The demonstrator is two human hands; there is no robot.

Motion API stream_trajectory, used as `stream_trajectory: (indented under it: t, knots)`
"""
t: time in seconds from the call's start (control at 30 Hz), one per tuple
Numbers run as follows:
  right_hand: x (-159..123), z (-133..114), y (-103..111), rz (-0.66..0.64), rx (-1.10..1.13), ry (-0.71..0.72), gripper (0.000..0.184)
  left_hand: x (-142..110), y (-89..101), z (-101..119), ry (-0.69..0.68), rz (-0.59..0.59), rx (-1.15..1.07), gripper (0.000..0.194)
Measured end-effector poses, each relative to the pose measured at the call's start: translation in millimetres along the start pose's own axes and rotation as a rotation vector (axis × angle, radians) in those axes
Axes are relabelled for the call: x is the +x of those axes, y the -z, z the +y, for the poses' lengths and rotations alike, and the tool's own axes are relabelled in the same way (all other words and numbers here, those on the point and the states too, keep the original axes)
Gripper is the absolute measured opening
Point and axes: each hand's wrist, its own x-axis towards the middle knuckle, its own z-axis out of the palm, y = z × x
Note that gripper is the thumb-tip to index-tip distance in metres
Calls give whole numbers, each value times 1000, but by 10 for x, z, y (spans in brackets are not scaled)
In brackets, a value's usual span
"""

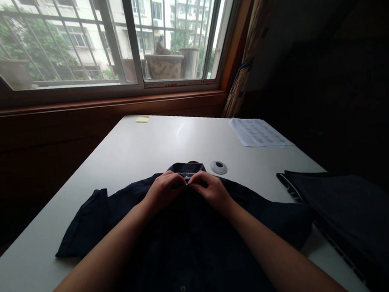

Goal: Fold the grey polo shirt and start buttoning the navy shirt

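Note:
A dark navy short-sleeved shirt (195, 236) lies spread front side up on the white table, its collar (195, 166) toward the window. My left hand (166, 188) pinches the shirt at the front of the collar opening. From the other side my right hand (212, 189) pinches the same spot, and the fingertips of both hands almost meet. Any button between the fingers is too small and covered to make out. Lower on the shirt front a small pale button (183, 289) shows. Both sleeves stretch out sideways; the left sleeve (85, 223) ends near the table's left side.
Dark folded cloth (349, 205) hangs over the table's right edge. Printed papers (259, 132) lie at the back right, and a yellow sticky note (142, 119) at the back left. A round grey cable grommet (219, 167) sits just beyond the collar. A barred window (103, 40) is behind the table (166, 137).

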Motion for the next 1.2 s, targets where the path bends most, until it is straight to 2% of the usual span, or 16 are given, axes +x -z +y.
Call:
stream_trajectory:
  t: [0.33,0.57,0.77,1.0,1.1,1.2]
  knots:
    - [33,31,9,-38,107,-107,8,-10,-1,4,-60,0,-44,5]
    - [39,67,4,-82,90,-90,8,-31,-39,-53,-134,-27,-55,8]
    - [35,65,1,-26,33,59,1,-26,-23,-31,-145,-18,-47,7]
    - [39,88,-26,-20,27,41,6,-10,-24,-3,-221,-26,2,13]
    - [31,89,-56,74,11,41,14,5,-23,9,-224,25,-5,11]
    - [10,38,-74,146,-102,96,16,16,-15,31,-197,77,-20,10]
